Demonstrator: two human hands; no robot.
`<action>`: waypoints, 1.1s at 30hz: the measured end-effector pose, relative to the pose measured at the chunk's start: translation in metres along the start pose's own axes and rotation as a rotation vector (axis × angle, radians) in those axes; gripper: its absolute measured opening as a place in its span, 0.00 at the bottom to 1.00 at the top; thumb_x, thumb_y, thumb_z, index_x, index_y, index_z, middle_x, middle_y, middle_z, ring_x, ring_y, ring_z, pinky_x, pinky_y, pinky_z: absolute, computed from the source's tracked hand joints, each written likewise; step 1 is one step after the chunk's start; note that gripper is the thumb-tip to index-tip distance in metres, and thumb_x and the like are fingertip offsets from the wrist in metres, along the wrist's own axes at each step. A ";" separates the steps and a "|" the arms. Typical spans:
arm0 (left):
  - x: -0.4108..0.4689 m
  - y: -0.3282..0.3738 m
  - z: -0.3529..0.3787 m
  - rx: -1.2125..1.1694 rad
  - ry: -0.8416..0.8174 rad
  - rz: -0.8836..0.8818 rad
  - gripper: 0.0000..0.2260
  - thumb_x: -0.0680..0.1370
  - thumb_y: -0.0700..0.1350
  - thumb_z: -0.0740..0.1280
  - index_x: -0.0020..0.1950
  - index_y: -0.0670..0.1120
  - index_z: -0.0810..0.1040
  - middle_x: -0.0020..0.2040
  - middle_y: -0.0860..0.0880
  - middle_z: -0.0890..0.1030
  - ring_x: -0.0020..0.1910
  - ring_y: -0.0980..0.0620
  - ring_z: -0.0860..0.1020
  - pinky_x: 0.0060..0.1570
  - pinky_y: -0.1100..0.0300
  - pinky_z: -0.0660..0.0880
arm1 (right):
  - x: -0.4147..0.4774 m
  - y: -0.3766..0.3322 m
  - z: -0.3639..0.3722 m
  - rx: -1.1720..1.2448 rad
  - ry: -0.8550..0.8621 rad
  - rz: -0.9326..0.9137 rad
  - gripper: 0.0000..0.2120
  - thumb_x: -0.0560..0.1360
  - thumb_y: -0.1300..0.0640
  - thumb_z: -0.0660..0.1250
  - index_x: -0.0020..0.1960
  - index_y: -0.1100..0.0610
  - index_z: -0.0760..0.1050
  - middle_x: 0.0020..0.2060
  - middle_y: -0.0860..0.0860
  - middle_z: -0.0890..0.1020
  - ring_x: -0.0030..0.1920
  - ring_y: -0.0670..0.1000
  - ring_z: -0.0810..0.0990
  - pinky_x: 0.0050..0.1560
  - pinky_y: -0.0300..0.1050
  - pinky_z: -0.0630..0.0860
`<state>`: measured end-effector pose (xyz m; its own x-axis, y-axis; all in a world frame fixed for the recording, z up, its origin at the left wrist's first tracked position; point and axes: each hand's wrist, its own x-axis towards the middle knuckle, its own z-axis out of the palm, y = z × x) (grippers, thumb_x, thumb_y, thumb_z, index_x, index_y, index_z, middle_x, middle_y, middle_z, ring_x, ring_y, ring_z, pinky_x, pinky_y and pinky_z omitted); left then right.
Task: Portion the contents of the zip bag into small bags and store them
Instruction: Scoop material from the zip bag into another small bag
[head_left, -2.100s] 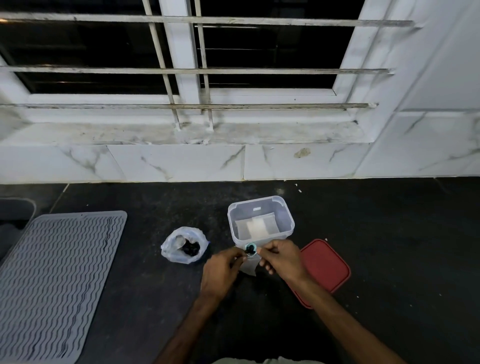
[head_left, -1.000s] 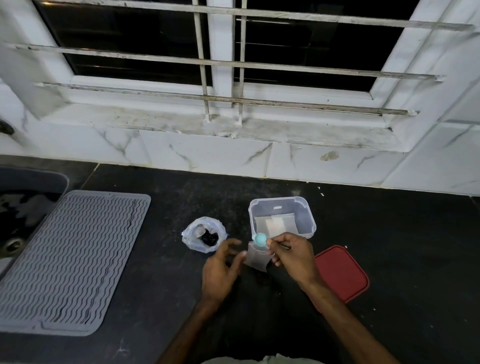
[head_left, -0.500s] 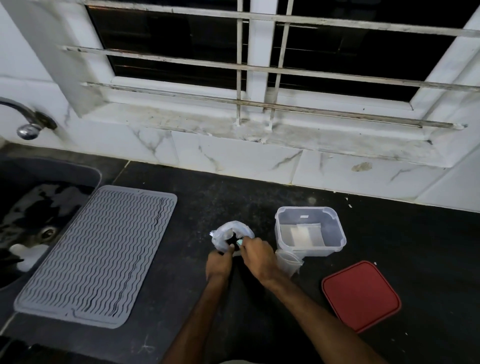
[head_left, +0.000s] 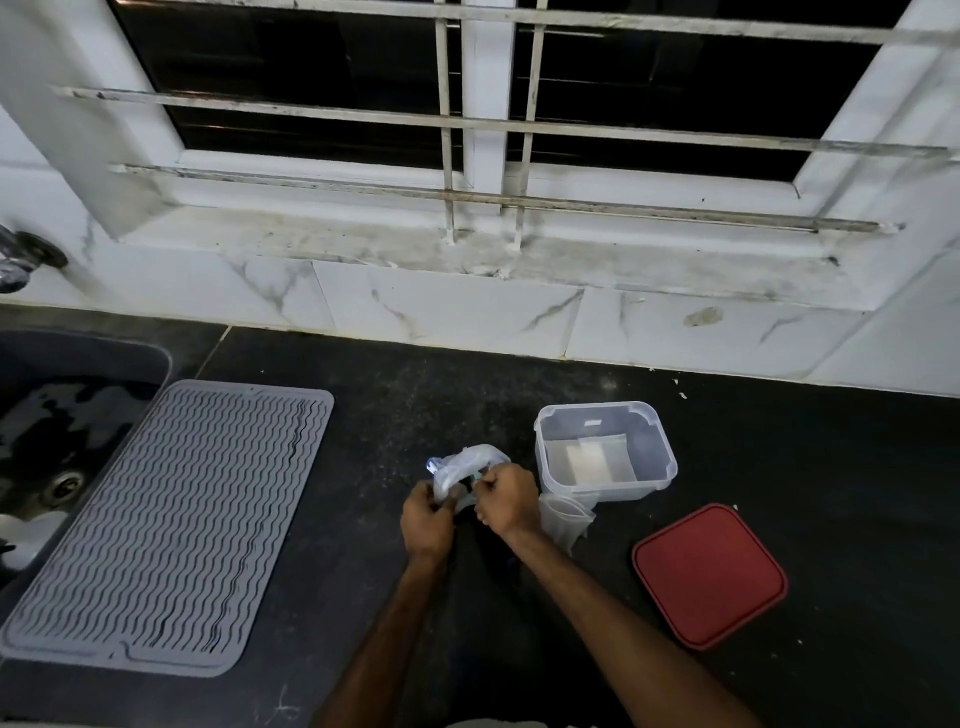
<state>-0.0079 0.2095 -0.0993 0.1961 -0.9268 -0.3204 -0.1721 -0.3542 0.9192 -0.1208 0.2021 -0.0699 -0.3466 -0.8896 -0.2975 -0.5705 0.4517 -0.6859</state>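
Note:
A crumpled clear zip bag (head_left: 467, 465) with dark contents stands on the black counter, left of a clear plastic container (head_left: 605, 449). My left hand (head_left: 427, 522) grips the bag's near left edge. My right hand (head_left: 509, 499) is at the bag's mouth, fingers pinched on a small teal spoon whose bowl is hidden inside the bag. A small clear bag (head_left: 563, 519) lies on the counter against the container's front, just right of my right wrist. Flat white packets lie in the bottom of the container.
A red lid (head_left: 709, 574) lies on the counter to the right. A grey ribbed drying mat (head_left: 166, 519) lies to the left, beside a dark sink (head_left: 47, 447) with a tap (head_left: 15, 260). A white tiled wall and a barred window stand behind.
Both hands moved left from the small bag to the zip bag. The small bag was let go and now lies by the container. The view swung left and the sink came in.

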 end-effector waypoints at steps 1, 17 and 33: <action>0.000 0.002 0.001 -0.003 -0.004 0.019 0.03 0.75 0.40 0.71 0.47 0.45 0.80 0.42 0.48 0.84 0.42 0.49 0.82 0.41 0.57 0.79 | 0.001 0.001 -0.002 0.045 0.004 0.027 0.14 0.75 0.59 0.65 0.32 0.60 0.79 0.27 0.54 0.82 0.28 0.52 0.82 0.38 0.51 0.82; 0.015 0.010 0.004 0.042 -0.163 -0.122 0.13 0.81 0.51 0.64 0.44 0.44 0.81 0.35 0.45 0.80 0.34 0.51 0.76 0.34 0.55 0.75 | -0.002 -0.002 -0.006 0.249 -0.001 0.147 0.17 0.77 0.57 0.66 0.32 0.62 0.80 0.27 0.58 0.83 0.25 0.53 0.81 0.36 0.49 0.83; -0.002 0.015 -0.004 -0.083 -0.028 -0.127 0.26 0.71 0.54 0.72 0.63 0.44 0.68 0.57 0.45 0.77 0.54 0.46 0.79 0.51 0.45 0.80 | -0.042 -0.007 -0.052 0.654 -0.180 0.230 0.08 0.78 0.59 0.68 0.46 0.65 0.80 0.30 0.56 0.81 0.25 0.47 0.76 0.27 0.38 0.75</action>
<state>-0.0071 0.2065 -0.0840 0.1843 -0.8786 -0.4405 -0.0666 -0.4583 0.8863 -0.1409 0.2395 -0.0185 -0.2440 -0.7993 -0.5492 0.0854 0.5464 -0.8332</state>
